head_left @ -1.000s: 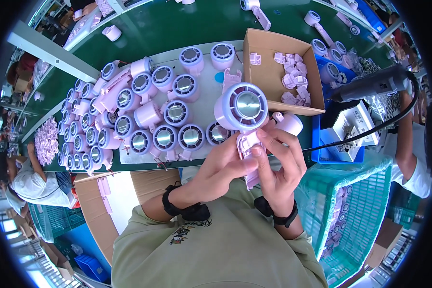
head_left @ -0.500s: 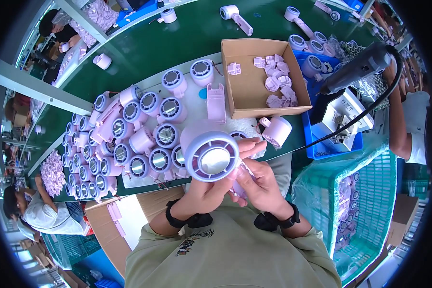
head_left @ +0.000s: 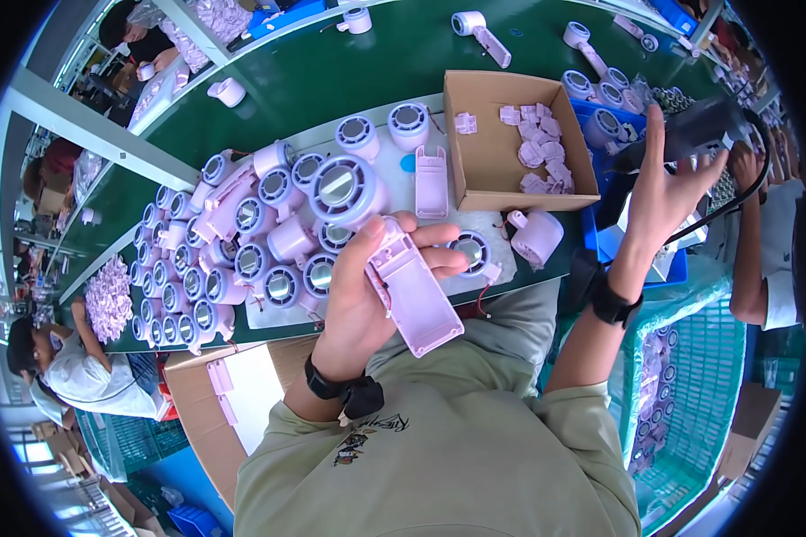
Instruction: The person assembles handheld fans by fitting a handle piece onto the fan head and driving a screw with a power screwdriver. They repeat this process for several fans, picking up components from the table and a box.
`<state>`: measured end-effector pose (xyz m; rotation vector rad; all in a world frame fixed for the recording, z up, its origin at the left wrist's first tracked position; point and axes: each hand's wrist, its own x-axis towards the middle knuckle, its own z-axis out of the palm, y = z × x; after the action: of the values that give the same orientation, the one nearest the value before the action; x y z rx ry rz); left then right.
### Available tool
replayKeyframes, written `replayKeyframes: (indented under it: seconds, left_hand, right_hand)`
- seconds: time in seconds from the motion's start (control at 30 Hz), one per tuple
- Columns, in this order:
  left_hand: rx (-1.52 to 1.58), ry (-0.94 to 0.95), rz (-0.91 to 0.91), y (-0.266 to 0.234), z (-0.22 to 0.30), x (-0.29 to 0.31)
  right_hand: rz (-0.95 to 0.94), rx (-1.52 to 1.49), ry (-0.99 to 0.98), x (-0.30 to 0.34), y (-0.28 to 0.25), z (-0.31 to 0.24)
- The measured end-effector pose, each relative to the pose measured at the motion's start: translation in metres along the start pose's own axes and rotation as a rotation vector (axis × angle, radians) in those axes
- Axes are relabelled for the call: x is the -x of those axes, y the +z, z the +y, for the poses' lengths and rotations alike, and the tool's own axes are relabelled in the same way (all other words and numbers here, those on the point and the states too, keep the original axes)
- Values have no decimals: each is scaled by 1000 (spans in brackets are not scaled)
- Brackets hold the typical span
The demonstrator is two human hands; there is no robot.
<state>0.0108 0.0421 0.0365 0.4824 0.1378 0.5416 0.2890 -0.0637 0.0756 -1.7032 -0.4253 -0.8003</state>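
Observation:
My left hand is wrapped round a lilac handheld fan. Its round head, with a grey vented ring and shiny centre, points up and to the left. The hollow inside of its handle faces up, and a thin wire shows along one edge. Out to the right, my right hand has thumb and fingers spread around the dark electric screwdriver; its grip does not look closed. Many similar fan heads crowd the bench to the left. A loose lilac handle cover lies beyond my left hand.
A cardboard box holds small lilac parts. Right of it stands a blue bin, with the screwdriver's black cable crossing over. A green crate of fan heads sits low at right. Co-workers are at both sides; one person's arm is near the screwdriver.
My right hand has left the fan and moved right and up to the screwdriver. The left hand has tilted the fan, turning its hollow handle into view.

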Motion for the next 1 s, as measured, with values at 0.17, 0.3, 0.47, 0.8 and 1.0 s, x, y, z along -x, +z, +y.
replayKeyframes:
  seconds: [0.17, 0.3, 0.47, 0.8, 1.0]
  left_hand:
    - [-67, -97, 100, 12, -6, -2]
    - [-146, -238, 72, 13, -23, 5]
    - [-314, -410, 77, 17, -41, -1]
    - [-281, -552, 3, 20, -69, -14]
    - [-355, -582, 12, 22, -81, -21]
  right_hand:
    - [-74, -325, 47, 9, -22, -1]
    - [93, -728, -16, 16, -74, -4]
    - [191, -509, -41, 2, -90, 0]
    - [48, -371, 99, 12, -78, 12]
    - [57, -780, 93, 18, -101, -16]
